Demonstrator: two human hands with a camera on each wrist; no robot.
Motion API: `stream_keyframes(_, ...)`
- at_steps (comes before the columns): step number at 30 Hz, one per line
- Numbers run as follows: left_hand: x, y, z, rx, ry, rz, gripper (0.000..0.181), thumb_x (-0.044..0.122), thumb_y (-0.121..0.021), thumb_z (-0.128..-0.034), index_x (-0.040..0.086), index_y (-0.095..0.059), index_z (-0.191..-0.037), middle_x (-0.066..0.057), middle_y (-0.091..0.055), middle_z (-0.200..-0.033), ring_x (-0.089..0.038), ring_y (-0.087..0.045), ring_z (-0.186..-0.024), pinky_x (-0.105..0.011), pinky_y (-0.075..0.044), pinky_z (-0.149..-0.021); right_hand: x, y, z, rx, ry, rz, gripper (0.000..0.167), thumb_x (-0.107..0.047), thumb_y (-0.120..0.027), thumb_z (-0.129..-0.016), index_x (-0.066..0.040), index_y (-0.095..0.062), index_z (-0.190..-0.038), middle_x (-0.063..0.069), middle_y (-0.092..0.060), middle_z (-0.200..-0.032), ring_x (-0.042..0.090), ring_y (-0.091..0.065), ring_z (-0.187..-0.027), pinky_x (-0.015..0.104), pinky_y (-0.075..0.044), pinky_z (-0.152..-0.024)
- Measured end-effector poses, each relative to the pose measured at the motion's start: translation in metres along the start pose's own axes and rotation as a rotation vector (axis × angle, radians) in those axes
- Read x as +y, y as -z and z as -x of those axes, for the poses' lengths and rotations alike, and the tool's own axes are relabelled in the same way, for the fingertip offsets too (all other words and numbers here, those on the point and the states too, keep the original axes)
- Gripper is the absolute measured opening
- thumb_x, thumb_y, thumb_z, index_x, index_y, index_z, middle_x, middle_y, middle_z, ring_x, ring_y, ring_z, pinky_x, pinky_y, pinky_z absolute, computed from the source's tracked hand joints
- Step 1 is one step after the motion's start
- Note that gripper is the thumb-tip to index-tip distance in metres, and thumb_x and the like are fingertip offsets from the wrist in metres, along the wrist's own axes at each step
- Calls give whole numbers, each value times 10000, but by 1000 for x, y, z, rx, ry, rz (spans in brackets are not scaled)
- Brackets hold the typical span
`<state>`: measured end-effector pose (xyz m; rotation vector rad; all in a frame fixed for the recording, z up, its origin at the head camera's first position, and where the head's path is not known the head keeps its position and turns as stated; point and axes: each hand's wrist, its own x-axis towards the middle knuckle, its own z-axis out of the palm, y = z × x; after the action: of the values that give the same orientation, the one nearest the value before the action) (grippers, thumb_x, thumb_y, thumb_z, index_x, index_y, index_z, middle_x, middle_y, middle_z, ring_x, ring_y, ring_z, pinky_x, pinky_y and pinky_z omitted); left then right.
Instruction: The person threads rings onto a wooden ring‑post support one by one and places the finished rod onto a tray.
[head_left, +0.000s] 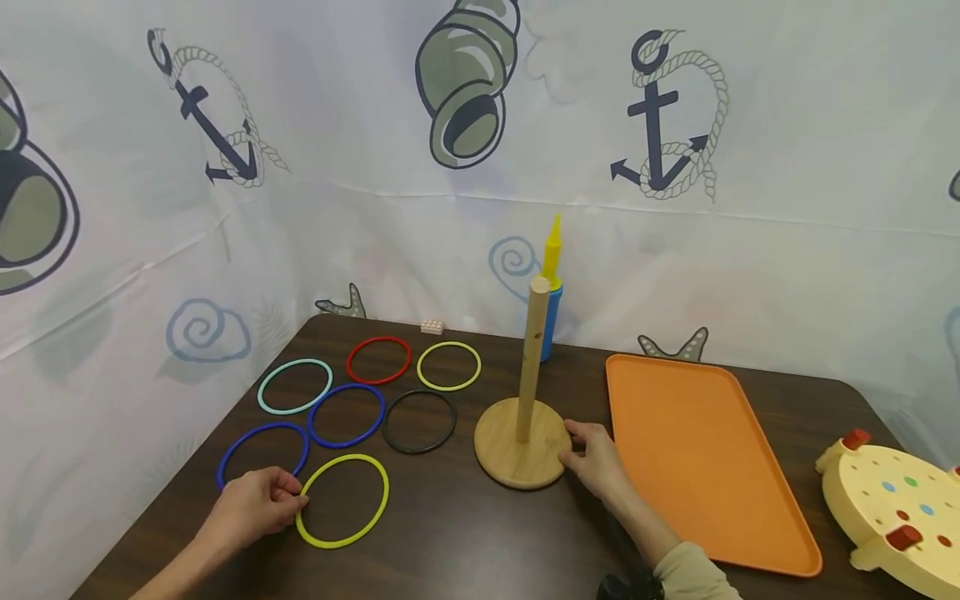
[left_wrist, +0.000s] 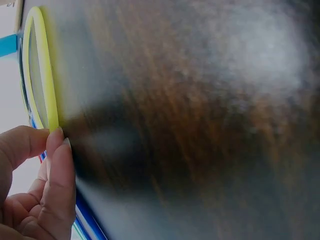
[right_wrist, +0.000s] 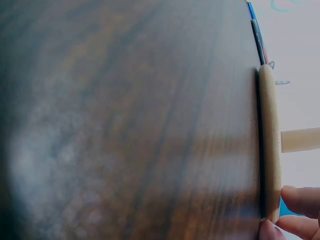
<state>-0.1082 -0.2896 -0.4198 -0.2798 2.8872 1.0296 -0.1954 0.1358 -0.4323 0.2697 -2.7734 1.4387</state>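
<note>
Left of the wooden stand (head_left: 529,375), we pinch the nearer yellow ring (left_wrist: 49,80) in our left hand (head_left: 251,507), grip closed on its rim; our right hand (head_left: 596,460) pinches the stand's edge. Right of the stand lies an orange tray (head_left: 697,467).

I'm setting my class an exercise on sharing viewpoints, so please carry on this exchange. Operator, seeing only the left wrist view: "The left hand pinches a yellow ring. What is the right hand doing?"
Observer: The right hand pinches the edge of a round wooden base that has an upright peg in its middle.
Operator: How many rings are there altogether?
Observer: The head view shows seven, counting the yellow ring that you see.
Operator: And what lies just to the right of that base?
Observer: An orange tray, lying flat.
</note>
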Motion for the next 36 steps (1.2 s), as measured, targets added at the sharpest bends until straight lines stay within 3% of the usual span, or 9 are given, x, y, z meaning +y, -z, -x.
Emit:
stream_keyframes(5,2,-1,-2,29,-46,-95,132,119,-721,-731,49,-641,-809,26,-587,-636,-106,-553,-531,-214,-443,-449,1,-1,-2,-7,32,-31,458,123,-626,-797,175,-502,-1234,328,-512,-1244,395,-584,-1050,324,-576,-734)
stream_keyframes(18,7,-1,-6,47,-129,-198,108,88,-701,-678,92,-631,-760,43,-587,-645,-93,-506,-583,-223,-405,-498,-2,3,-2,-19,33,-70,474,159,-626,-771,167,-513,-1231,307,-565,-1183,363,-604,-1038,325,-575,-739)
stream_keyframes(21,12,2,-9,44,-154,-162,90,95,-699,-695,90,-641,-764,40,-590,-654,-90,-510,-585,-214,-418,-496,-2,3,-1,-17,29,-71,478,159,-627,-771,170,-508,-1234,310,-561,-1189,363,-602,-1043,330,-575,-739)
stream_keyframes(23,20,5,-12,17,-145,-61,85,90,-694,-730,59,-651,-797,18,-620,-683,-85,-553,-594,-201,-477,-508,-2,4,-1,-19,25,-72,482,160,-628,-773,171,-503,-1238,313,-559,-1190,363,-602,-1045,332,-575,-739)
stream_keyframes(25,31,11,-17,-18,-150,68,115,84,-683,-783,3,-648,-858,-29,-650,-721,-98,-596,-611,-215,-533,-536,-1,4,0,-23,20,-71,488,159,-628,-774,172,-497,-1244,317,-553,-1197,365,-599,-1048,332,-576,-738)
stream_keyframes(28,58,22,-24,-67,-166,259,202,83,-655,-849,-72,-613,-972,-86,-672,-796,-120,-644,-661,-260,-577,-593,-1,4,0,-22,15,-71,492,160,-630,-774,173,-493,-1246,322,-550,-1201,369,-598,-1050,332,-575,-739)
stream_keyframes(31,92,35,-33,-83,-225,361,282,122,-633,-888,-97,-576,-1056,-71,-659,-825,-113,-640,-699,-271,-581,-644,-1,3,1,-20,9,-81,497,161,-631,-773,178,-486,-1248,326,-538,-1211,371,-596,-1050,327,-575,-740)
stream_keyframes(36,156,50,-47,-106,-270,515,357,190,-638,-899,-62,-553,-1137,-14,-645,-883,-101,-644,-758,-268,-579,-721,-1,1,1,-27,7,-105,503,166,-628,-774,184,-475,-1253,333,-510,-1235,377,-592,-1043,314,-575,-729)
